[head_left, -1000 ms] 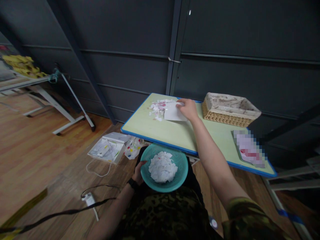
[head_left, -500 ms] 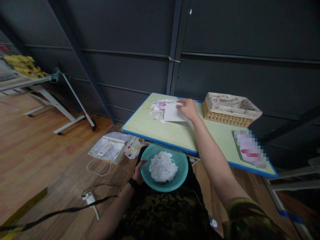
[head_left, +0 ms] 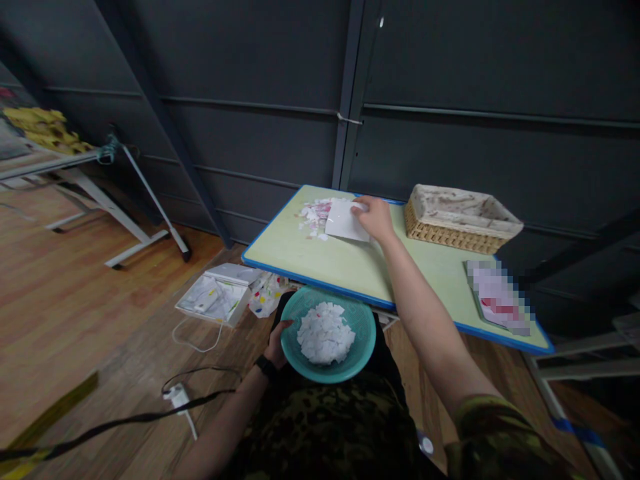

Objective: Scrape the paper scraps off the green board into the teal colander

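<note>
My left hand [head_left: 277, 345] grips the left rim of a teal plastic basket [head_left: 367, 353], which rests on my lap just below the table edge. A heap of torn white paper pieces [head_left: 326, 333] lies in it. My right hand [head_left: 375, 217] is closed on the right side of a white sheet of paper [head_left: 344, 223], tilted over the table top. Left of the sheet, and partly hidden behind it, white and pink paper scraps [head_left: 313, 215] are spread on the table.
The pale green table [head_left: 300, 250] has a blue edge. A cloth-lined wicker basket [head_left: 450, 235] stands at its back right, near a blurred-out tray [head_left: 500, 300]. On the floor at left are an open white box [head_left: 215, 300], a power strip [head_left: 179, 398] and cables. Dark panels [head_left: 260, 133] rise behind.
My right hand and the sheet of paper have shifted slightly left, and the sheet's tilt has changed a little. The left hand and teal basket stay in place.
</note>
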`<state>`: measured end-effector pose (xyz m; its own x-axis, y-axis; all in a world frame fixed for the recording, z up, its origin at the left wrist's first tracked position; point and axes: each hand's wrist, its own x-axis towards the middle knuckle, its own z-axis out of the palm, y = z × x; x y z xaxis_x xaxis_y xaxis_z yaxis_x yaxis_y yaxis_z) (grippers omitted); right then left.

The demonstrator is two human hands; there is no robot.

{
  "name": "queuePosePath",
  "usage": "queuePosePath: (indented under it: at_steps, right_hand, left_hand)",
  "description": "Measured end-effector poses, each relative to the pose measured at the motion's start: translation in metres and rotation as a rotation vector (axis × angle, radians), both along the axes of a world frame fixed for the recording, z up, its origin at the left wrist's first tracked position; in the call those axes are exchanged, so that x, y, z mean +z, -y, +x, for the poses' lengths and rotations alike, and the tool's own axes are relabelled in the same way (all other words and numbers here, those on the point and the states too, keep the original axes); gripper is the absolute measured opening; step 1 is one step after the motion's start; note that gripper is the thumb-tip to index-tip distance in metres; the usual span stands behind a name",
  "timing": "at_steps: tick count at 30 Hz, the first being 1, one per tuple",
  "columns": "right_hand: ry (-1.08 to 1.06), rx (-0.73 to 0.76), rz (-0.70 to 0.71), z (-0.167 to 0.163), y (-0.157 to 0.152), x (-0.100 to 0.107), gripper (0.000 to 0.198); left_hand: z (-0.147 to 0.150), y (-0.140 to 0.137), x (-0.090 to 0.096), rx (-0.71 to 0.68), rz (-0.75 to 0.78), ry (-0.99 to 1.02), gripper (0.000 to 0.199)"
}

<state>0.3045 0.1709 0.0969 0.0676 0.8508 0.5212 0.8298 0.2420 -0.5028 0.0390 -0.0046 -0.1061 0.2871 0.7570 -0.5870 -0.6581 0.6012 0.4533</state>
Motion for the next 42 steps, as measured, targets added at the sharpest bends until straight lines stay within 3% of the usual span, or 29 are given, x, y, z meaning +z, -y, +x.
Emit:
queuePosePath:
  at_steps: [14,36,42]
  right_hand:
    - [-0.021,0.08,-0.078,0.002,0.001,0.007,0.033]
    - [-0.008,-0.034,-0.029,0.003,0.0,0.001,0.034]
    - [0.025,0.057,-0.036,0.001,0.001,0.003,0.034]
  left_hand:
    - [-0.001,0.0,-0.006,-0.027,0.041,-0.008,0.042]
    - [0.001,0.002,0.006,-0.016,0.021,0.001,0.045]
    - [0.0,0.002,0.001,-0.015,0.028,-0.011,0.039]
